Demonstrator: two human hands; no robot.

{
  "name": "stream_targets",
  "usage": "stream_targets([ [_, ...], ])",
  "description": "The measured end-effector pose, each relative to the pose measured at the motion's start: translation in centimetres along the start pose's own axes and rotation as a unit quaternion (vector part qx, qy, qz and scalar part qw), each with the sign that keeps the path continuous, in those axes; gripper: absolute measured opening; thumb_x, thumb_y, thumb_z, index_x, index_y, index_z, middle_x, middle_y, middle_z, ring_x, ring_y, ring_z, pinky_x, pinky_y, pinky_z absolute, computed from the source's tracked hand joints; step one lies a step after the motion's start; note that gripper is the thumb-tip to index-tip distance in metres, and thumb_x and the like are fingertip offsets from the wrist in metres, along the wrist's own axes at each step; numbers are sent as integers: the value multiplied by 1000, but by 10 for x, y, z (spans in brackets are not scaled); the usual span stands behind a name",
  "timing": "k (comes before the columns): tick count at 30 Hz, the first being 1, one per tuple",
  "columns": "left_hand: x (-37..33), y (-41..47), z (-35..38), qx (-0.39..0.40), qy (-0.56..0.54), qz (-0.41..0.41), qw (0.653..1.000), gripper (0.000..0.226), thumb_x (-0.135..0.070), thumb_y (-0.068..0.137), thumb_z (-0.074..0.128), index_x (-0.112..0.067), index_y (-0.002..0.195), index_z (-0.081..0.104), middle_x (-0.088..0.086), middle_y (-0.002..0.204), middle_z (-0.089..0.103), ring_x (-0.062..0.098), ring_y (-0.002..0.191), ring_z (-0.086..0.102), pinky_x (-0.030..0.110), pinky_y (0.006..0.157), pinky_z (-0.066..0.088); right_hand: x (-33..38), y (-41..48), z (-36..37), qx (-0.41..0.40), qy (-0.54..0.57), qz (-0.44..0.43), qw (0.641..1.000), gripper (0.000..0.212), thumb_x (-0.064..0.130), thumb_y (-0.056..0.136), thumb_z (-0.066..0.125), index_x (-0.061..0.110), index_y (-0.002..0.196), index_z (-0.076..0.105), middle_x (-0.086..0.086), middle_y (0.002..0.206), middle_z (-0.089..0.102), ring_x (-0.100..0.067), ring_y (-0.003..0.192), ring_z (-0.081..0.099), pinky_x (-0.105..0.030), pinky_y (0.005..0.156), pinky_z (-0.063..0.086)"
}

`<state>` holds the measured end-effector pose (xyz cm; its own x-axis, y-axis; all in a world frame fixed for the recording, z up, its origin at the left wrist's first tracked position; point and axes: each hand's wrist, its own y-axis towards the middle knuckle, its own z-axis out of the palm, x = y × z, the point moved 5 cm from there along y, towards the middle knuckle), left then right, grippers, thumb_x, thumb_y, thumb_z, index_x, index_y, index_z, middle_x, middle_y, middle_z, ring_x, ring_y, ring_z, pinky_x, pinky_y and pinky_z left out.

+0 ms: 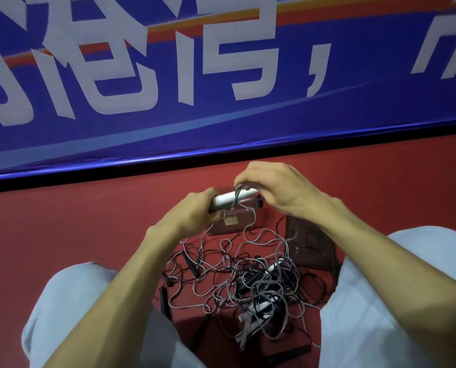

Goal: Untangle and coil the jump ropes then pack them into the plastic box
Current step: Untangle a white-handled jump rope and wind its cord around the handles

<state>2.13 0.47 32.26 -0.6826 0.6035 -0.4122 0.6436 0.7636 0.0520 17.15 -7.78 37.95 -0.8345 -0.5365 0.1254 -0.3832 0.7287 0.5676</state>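
Observation:
My left hand [192,211] grips the end of a pair of jump rope handles [230,200], one white and one black, held level above the floor. My right hand [272,184] pinches a grey cord [237,193] that loops over these handles. Below them a tangled pile of grey and black jump ropes [248,285] with several white and black handles lies on the red floor between my knees. A clear plastic box [233,221] stands on the floor just under the held handles, partly hidden by my hands.
A dark clear lid [311,245] lies on the floor right of the box. A blue banner [221,88] with white characters hangs on the wall ahead, its lower edge near the floor. My knees in light trousers [70,301] flank the pile.

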Motion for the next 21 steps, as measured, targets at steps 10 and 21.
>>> stream_targets([
  [10,-27,-13,1,-19,29,56,998,54,-70,70,68,-20,73,48,-7,60,50,14,52,45,32,51,34,-31,-4,-6,-127,89,256,954,20,40,68,82,23,67,71,10,59,62,-4,56,53,-26,57,45],
  [21,-30,-19,-13,26,-191,56,980,16,-29,88,61,-13,92,63,-6,65,57,8,50,44,25,49,37,-42,-9,9,-51,528,402,747,10,8,90,62,9,80,66,4,56,56,-4,45,50,-14,43,40],
])
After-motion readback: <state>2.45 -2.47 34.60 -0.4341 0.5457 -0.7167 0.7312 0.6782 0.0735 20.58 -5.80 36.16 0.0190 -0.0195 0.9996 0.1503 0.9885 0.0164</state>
